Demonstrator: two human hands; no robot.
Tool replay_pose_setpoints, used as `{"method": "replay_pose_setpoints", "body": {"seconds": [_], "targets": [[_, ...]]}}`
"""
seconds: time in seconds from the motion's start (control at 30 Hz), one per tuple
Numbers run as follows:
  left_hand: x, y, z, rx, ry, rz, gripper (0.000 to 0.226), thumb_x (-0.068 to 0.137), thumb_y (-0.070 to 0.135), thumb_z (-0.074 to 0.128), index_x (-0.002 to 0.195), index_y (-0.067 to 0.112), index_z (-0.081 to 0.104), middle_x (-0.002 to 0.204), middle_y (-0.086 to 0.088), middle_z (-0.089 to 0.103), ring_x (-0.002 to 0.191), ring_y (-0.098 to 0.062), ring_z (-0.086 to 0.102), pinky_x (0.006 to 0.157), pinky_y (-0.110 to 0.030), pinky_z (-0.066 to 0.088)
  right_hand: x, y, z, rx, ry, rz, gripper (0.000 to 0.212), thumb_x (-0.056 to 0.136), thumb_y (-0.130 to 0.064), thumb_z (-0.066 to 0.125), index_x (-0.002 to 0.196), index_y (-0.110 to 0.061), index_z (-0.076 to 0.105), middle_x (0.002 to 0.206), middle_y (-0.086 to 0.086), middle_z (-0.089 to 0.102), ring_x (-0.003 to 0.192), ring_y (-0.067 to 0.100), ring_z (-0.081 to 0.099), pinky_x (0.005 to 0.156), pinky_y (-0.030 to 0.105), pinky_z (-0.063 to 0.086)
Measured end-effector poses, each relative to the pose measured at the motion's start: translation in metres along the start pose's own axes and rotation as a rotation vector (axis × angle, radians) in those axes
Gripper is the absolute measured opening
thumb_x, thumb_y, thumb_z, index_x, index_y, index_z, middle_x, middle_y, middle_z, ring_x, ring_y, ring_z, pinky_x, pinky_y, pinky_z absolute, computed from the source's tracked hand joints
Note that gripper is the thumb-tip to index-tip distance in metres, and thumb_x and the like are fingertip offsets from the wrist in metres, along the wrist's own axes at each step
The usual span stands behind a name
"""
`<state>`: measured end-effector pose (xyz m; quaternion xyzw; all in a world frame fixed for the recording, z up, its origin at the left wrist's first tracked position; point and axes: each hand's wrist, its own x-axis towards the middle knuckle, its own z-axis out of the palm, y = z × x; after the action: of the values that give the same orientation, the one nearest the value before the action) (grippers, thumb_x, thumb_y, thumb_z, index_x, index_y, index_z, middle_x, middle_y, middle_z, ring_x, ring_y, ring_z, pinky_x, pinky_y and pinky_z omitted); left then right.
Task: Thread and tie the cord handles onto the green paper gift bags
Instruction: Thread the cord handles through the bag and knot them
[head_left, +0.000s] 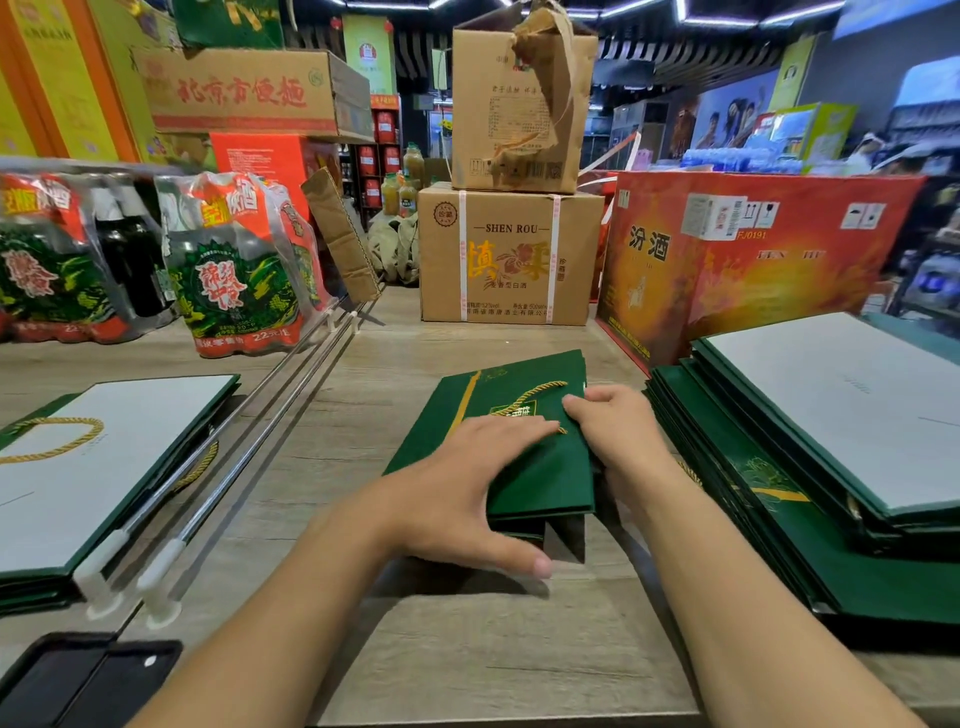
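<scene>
1. The green bag (540, 478) lies folded flat at the middle of the tabletop (363, 597). The left hand (467, 467) presses it with its grip apart and fingers straight, probably to steady it.
2. The right hand (618, 431) has its grip curled on the bag's right edge beside the gold cord (530, 395). I cannot tell if it pinches the cord.
3. A stack of bags (779, 467) crowds the right. Metal rods (270, 415) and a corded pile (78, 467) lie to the left.

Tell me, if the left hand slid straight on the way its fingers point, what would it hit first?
Most likely the right hand. The left hand lies flat on the green bag, its fingers aimed across it at the right hand close by; depth is hard to judge.
</scene>
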<state>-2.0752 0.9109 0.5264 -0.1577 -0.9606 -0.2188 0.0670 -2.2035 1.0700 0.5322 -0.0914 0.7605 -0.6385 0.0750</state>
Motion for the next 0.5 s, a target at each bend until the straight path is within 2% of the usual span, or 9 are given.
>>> {"method": "replay_pose_setpoints", "body": {"seconds": [0.07, 0.17, 0.23, 0.3, 0.37, 0.4, 0.43, 0.47, 0.5], "targets": [[0.005, -0.002, 0.007, 0.149, 0.021, 0.028, 0.108, 0.081, 0.056, 0.076, 0.16, 0.035, 0.007, 0.165, 0.017, 0.012, 0.151, -0.004, 0.006, 0.126, -0.029, 0.011, 0.003, 0.001, -0.002, 0.106, 0.024, 0.012, 0.009, 0.098, -0.008, 0.062, 0.099, -0.007, 0.071, 0.086, 0.01, 0.076, 0.062, 0.018, 0.07, 0.048, 0.026, 0.053], [0.011, -0.002, 0.008, 0.223, 0.067, -0.015, 0.086, 0.095, 0.025, 0.063, 0.16, 0.041, 0.009, 0.167, 0.016, 0.008, 0.151, -0.003, 0.007, 0.126, -0.029, 0.01, 0.005, -0.002, -0.003, 0.21, 0.03, 0.003, 0.02, 0.1, -0.023, 0.064, 0.115, -0.008, 0.066, 0.099, 0.013, 0.076, 0.074, 0.022, 0.072, 0.055, 0.032, 0.059], [0.012, -0.001, 0.005, 0.159, 0.172, -0.033, 0.079, 0.097, 0.012, 0.055, 0.159, 0.042, 0.017, 0.166, 0.016, 0.017, 0.15, -0.001, 0.015, 0.126, -0.035, 0.018, 0.002, -0.007, -0.004, 0.303, -0.044, -0.003, 0.026, 0.106, -0.03, 0.055, 0.109, -0.007, 0.067, 0.097, 0.013, 0.076, 0.066, 0.019, 0.069, 0.05, 0.032, 0.057], [0.011, 0.0, 0.002, 0.013, 0.379, -0.036, 0.074, 0.096, 0.003, 0.052, 0.157, 0.038, 0.028, 0.159, 0.013, 0.036, 0.145, -0.001, 0.031, 0.121, -0.037, 0.032, 0.001, -0.011, -0.004, 0.299, -0.061, -0.044, 0.033, 0.108, -0.036, 0.049, 0.111, -0.008, 0.065, 0.1, 0.01, 0.072, 0.06, 0.014, 0.061, 0.043, 0.027, 0.048], [0.009, 0.002, -0.003, -0.118, 0.583, -0.068, 0.063, 0.099, 0.003, 0.05, 0.153, 0.033, 0.04, 0.139, 0.01, 0.059, 0.124, 0.0, 0.052, 0.104, -0.024, 0.047, 0.0, -0.013, -0.004, 0.273, -0.042, -0.085, 0.034, 0.108, -0.04, 0.047, 0.116, -0.011, 0.062, 0.106, 0.008, 0.073, 0.066, 0.014, 0.06, 0.044, 0.026, 0.044], [0.008, 0.003, -0.007, -0.167, 0.677, -0.089, 0.051, 0.102, 0.007, 0.049, 0.148, 0.028, 0.049, 0.117, 0.011, 0.069, 0.102, -0.001, 0.061, 0.086, -0.02, 0.052, -0.001, -0.013, -0.003, 0.23, -0.033, -0.115, 0.033, 0.107, -0.042, 0.048, 0.113, -0.013, 0.062, 0.107, 0.005, 0.074, 0.07, 0.015, 0.062, 0.047, 0.027, 0.045], [0.007, 0.004, -0.01, -0.217, 0.759, -0.114, 0.036, 0.105, 0.013, 0.048, 0.139, 0.02, 0.058, 0.089, 0.015, 0.07, 0.076, -0.005, 0.061, 0.064, -0.02, 0.05, -0.004, -0.013, -0.002, 0.165, -0.031, -0.144, 0.032, 0.106, -0.045, 0.05, 0.109, -0.016, 0.065, 0.105, 0.001, 0.075, 0.074, 0.014, 0.064, 0.053, 0.029, 0.047], [0.006, 0.005, -0.013, -0.291, 0.821, -0.144, 0.026, 0.107, 0.019, 0.047, 0.125, 0.01, 0.064, 0.067, 0.013, 0.06, 0.057, -0.007, 0.051, 0.05, -0.021, 0.041, -0.006, -0.012, -0.001, 0.097, -0.043, -0.179, 0.031, 0.104, -0.046, 0.052, 0.106, -0.02, 0.067, 0.104, -0.003, 0.076, 0.08, 0.013, 0.066, 0.06, 0.029, 0.047], [0.006, 0.005, -0.016, -0.383, 0.873, -0.168, 0.026, 0.107, 0.023, 0.046, 0.107, 0.005, 0.065, 0.057, 0.009, 0.05, 0.048, -0.01, 0.042, 0.045, -0.024, 0.035, -0.009, -0.012, 0.0, 0.042, -0.074, -0.222, 0.029, 0.103, -0.047, 0.053, 0.105, -0.023, 0.069, 0.104, -0.007, 0.075, 0.087, 0.011, 0.067, 0.066, 0.027, 0.047]]}}
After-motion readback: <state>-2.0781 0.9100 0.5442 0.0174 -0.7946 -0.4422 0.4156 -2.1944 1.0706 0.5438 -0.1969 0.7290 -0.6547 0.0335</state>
